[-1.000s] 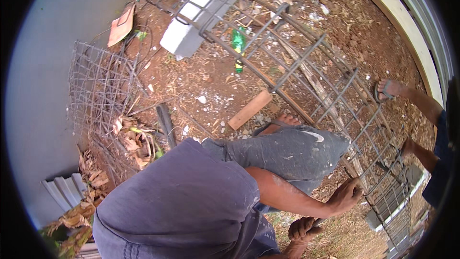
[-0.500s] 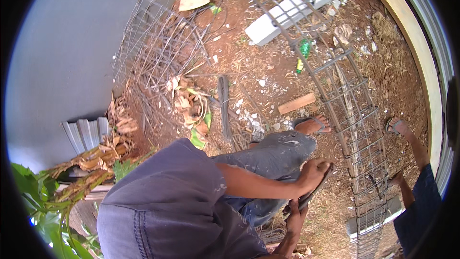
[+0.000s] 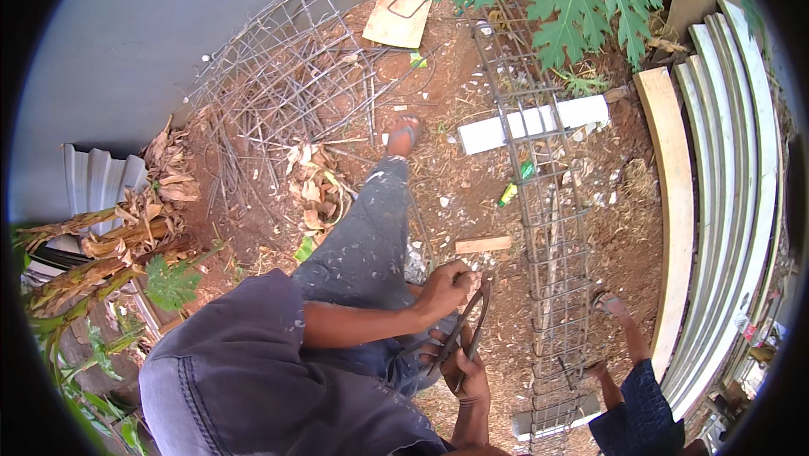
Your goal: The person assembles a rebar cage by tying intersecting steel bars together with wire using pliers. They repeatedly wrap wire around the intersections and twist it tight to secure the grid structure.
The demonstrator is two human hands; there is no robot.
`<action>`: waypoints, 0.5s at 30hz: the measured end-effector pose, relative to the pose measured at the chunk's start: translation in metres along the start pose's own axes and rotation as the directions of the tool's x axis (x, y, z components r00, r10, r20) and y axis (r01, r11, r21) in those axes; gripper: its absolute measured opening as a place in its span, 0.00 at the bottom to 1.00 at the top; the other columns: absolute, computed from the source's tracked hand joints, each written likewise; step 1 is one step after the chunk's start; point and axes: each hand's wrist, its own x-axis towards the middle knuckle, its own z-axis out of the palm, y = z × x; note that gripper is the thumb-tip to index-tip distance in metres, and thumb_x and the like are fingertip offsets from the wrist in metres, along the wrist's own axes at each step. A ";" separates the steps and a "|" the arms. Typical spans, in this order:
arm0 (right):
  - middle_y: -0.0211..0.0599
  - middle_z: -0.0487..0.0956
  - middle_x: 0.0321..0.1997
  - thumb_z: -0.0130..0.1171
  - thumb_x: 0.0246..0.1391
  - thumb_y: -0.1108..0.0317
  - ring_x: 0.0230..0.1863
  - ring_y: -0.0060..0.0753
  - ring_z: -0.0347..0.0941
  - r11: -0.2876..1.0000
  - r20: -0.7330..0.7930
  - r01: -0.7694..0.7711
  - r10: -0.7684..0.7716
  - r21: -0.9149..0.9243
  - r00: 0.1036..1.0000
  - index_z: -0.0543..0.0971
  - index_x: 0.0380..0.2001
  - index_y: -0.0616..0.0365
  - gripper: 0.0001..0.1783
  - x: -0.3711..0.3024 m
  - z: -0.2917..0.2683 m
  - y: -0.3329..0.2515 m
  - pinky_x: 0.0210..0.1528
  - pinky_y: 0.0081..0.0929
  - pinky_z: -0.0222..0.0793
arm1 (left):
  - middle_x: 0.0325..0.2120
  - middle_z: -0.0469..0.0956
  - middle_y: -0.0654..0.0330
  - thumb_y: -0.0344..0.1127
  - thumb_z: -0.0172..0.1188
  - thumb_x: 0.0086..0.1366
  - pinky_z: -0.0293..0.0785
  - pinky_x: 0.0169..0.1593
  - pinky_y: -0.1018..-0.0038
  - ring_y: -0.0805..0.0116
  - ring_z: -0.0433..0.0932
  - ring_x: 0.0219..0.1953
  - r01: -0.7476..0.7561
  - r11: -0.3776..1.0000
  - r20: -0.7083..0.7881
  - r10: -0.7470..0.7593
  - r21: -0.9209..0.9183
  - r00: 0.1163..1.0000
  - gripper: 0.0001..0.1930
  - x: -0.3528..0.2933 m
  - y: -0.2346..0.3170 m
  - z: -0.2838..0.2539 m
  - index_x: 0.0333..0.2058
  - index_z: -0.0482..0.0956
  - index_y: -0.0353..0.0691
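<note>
Both hands meet low in the middle of the view over a thin dark loop of metal [image 3: 472, 329], a narrow bent hoop of wire or rod that stands on edge above the ground, just left of the long rebar cage [image 3: 543, 228]. The left hand [image 3: 445, 287] comes in along a bare forearm and its fingers are curled together over the top of the loop. The right hand [image 3: 468, 376] reaches up from the lower edge, fingers wrapped on the bottom end of the same loop.

The loop is smooth, dull and nearly black, with two close parallel sides and rounded ends.

The rebar cage is a long square lattice of rusty brown bars with evenly spaced ties, lying on red-brown earth [image 3: 472, 195] strewn with dry straw and chips. A pale white block [image 3: 535, 123] lies under it, crosswise. A short wooden offcut [image 3: 483, 244] lies near the left hand. To the upper left a tangle of wire mesh [image 3: 286, 85] leans by a grey wall [image 3: 126, 43]. The person's grey, dust-flecked trouser leg [image 3: 362, 245] stretches out to a sandalled foot [image 3: 404, 131]. Curved pale planks [image 3: 716, 203] line the right side, and another person's feet [image 3: 611, 304] stand beside the cage
</note>
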 end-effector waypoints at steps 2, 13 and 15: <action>0.48 0.70 0.53 0.63 0.53 0.57 0.49 0.50 0.74 1.000 -0.034 0.002 -0.001 0.019 0.999 0.45 0.69 0.53 0.49 0.035 0.016 -0.018 0.44 0.47 0.72 | 0.19 0.74 0.63 0.36 0.49 0.69 0.68 0.28 0.75 0.76 0.72 0.22 0.019 0.994 0.126 -0.005 -0.109 0.992 0.10 0.029 0.024 -0.033 0.37 0.75 0.36; 0.40 0.74 0.27 0.66 0.43 0.63 0.29 0.37 0.75 0.643 -0.662 -0.435 -0.153 -0.630 0.733 0.70 0.49 0.66 0.30 0.334 0.137 -0.082 0.30 0.32 0.72 | 0.26 0.79 0.58 0.30 0.45 0.71 0.79 0.37 0.74 0.71 0.81 0.32 0.212 0.977 0.430 -0.192 0.003 0.882 0.11 0.228 0.203 -0.284 0.48 0.72 0.33; 0.48 0.78 0.32 0.68 0.40 0.60 0.35 0.47 0.77 0.353 -0.560 -0.466 -0.236 -0.811 0.794 0.71 0.46 0.68 0.32 0.405 0.135 -0.103 0.38 0.39 0.73 | 0.27 0.79 0.57 0.29 0.45 0.71 0.79 0.37 0.74 0.70 0.81 0.33 0.233 0.969 0.339 -0.192 -0.086 0.921 0.11 0.248 0.216 -0.324 0.48 0.72 0.33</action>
